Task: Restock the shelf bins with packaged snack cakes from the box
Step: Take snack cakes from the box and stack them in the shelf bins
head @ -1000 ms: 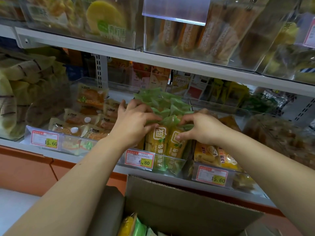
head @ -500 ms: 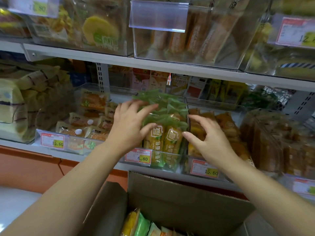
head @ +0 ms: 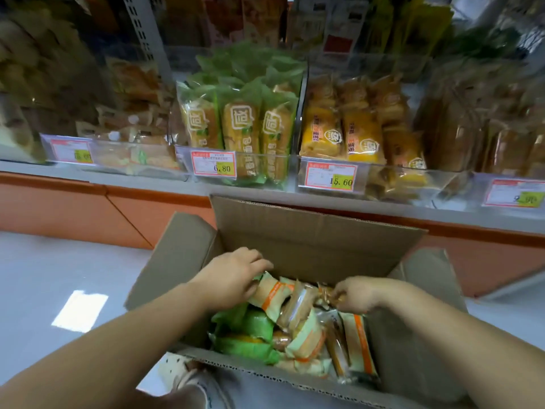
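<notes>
An open cardboard box stands on the floor below the shelf, holding several snack cake packs in cream-and-orange wrappers and green wrappers. My left hand reaches into the box, its fingers curled around a cream-and-orange pack. My right hand is in the box too, pinching the edge of a clear-wrapped pack. On the shelf above, a clear bin holds upright green-wrapped cakes behind a 6.80 price tag.
Neighbouring clear bins hold yellow-wrapped cakes with a 15.60 tag, flat brown packs on the left and brown loaves on the right. An orange base panel runs under the shelf. Pale floor lies left of the box.
Both hands have left the green-cake bin on the shelf and dropped into the box. My view has tilted down, so the upper shelf is out of sight.
</notes>
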A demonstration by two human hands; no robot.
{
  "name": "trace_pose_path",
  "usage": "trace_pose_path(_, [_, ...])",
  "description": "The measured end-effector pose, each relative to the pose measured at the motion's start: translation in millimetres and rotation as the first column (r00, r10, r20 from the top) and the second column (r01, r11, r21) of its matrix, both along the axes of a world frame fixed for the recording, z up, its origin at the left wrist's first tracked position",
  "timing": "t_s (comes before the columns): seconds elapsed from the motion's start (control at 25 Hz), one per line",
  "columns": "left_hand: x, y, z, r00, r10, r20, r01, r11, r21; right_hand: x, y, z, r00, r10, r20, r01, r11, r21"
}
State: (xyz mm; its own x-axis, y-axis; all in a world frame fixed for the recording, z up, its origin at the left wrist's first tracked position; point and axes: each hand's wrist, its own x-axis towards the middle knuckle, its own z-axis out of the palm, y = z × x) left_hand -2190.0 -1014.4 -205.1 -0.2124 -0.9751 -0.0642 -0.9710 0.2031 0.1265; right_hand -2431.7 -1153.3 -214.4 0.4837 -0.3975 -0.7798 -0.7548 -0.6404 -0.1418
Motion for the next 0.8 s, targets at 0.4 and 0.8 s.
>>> trace_pose_path(0.4, [-42,15,-115,0.973,0.231,-0.030,-0.217,0.945,0.244,10,54,-121,0.672,-0.740,-0.018,0.713,0.641,0.284])
trace_pose_path(0.8, [-60,-27,-132,0.817,0.571,0.087,-0.558,0.743,0.369,-29,45,-132,-0.041,-0.965,-0.259,0.654,-0.222,0.723])
